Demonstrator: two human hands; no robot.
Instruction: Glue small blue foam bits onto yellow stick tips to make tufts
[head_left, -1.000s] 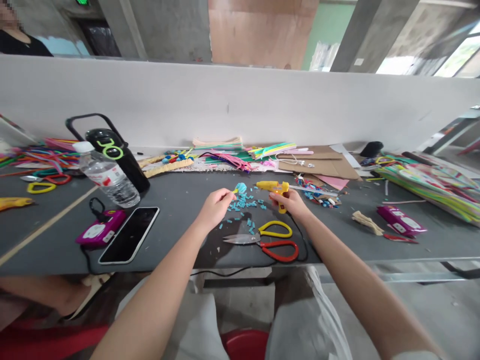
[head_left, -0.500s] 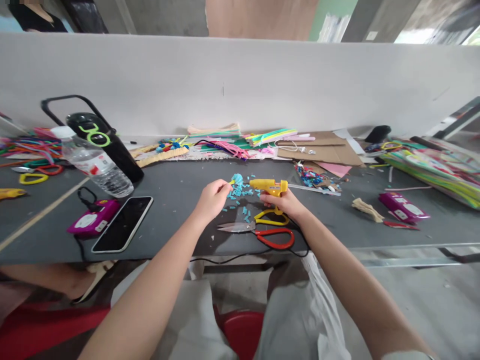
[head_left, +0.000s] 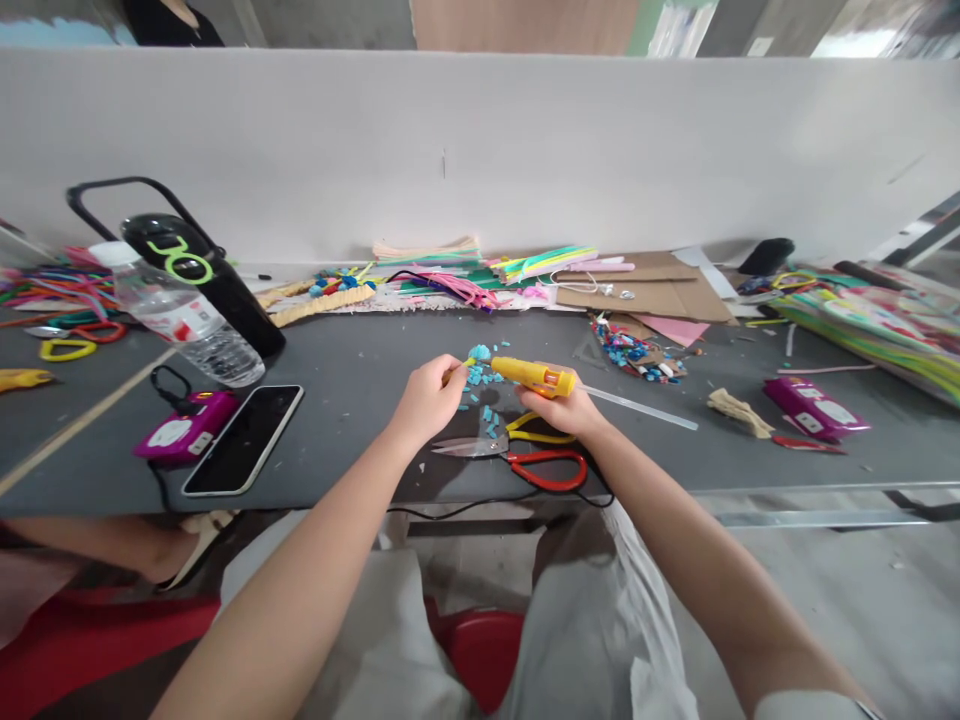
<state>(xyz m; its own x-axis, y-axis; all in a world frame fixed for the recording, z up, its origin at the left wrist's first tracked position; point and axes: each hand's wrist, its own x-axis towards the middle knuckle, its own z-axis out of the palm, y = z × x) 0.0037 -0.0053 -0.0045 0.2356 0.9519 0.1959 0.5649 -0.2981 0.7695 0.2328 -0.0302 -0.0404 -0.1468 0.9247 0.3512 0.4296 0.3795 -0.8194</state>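
My left hand [head_left: 435,398] is closed in a pinch on a thin yellow stem, which has a small light-blue piece [head_left: 479,353] at its far end. Wrapped round the handle of a yellow glue gun [head_left: 534,376] is my right hand [head_left: 564,405]. The gun's nozzle points left, close to the blue piece, and a clear glue stick [head_left: 641,408] juts from its rear. Small light-blue bits [head_left: 489,415] lie scattered on the grey table beneath. Scissors with one red and one yellow handle [head_left: 549,470] rest just below the gun.
At the left are a water bottle [head_left: 199,330], a black flask [head_left: 232,300], a phone [head_left: 246,440] and a purple box [head_left: 187,428]. Colourful stems [head_left: 465,289] and cardboard [head_left: 660,295] line the back. Another purple box [head_left: 816,408] sits right. A person's foot shows lower left.
The glue gun has tilted, its nozzle moving slightly left towards the blue piece and its rear dropping. The glue stick now slopes down to the right. The whole view has shifted slightly.
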